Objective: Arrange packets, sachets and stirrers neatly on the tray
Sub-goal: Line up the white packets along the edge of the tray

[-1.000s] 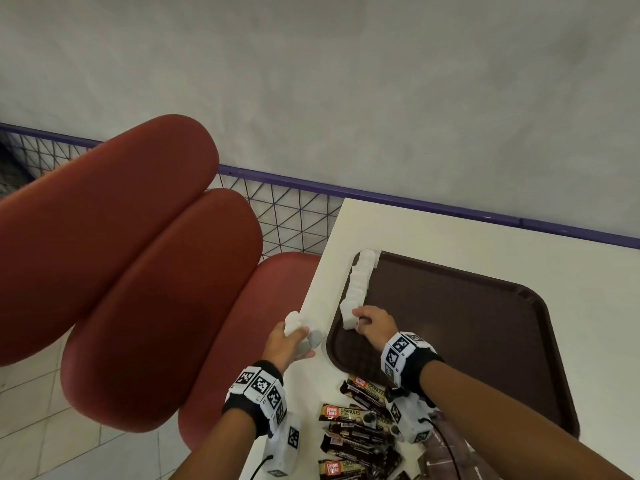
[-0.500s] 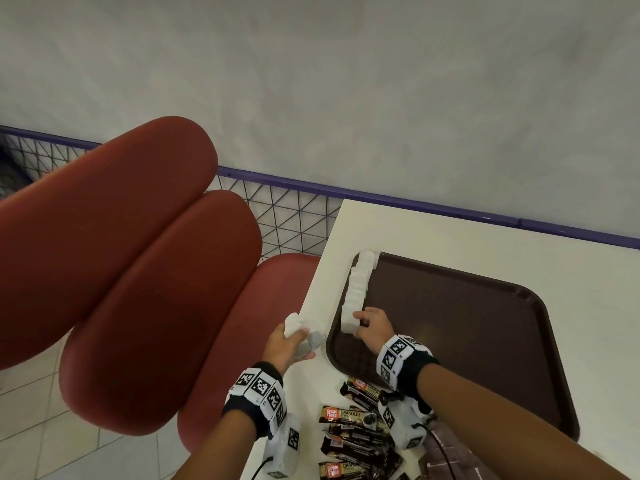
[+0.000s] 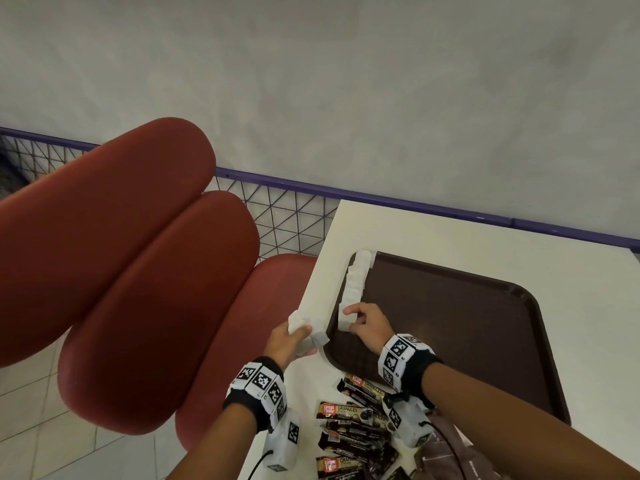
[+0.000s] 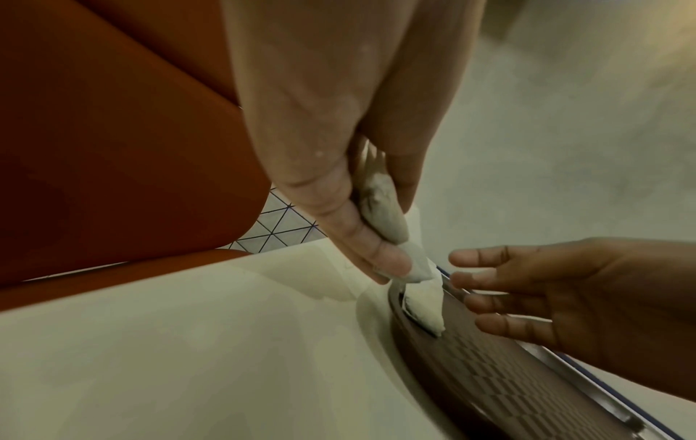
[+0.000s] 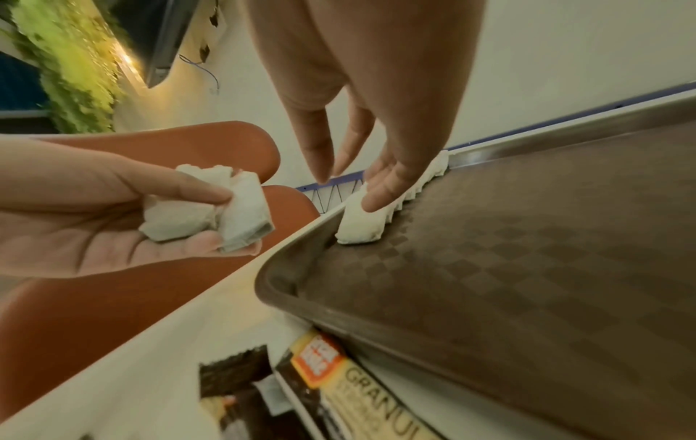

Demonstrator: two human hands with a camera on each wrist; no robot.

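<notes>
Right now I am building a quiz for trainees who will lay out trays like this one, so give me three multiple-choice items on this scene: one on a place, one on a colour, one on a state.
1. Where does the row of small white sachets lie?
A. along the left inner edge of the brown plastic tray
B. across the tray's middle
C. on the red seat

2. What colour are the long coffee packets on the white table?
A. blue
B. dark brown with an orange label
C. plain white

3. What is the left hand doing?
A. lying flat on the table
B. hanging with nothing in it
C. holding spare white sachets

Answers: 1 A, the row hugs the tray's left rim. 2 B, the labels show in the head view. 3 C, the fingers curl round them in the right wrist view.
</notes>
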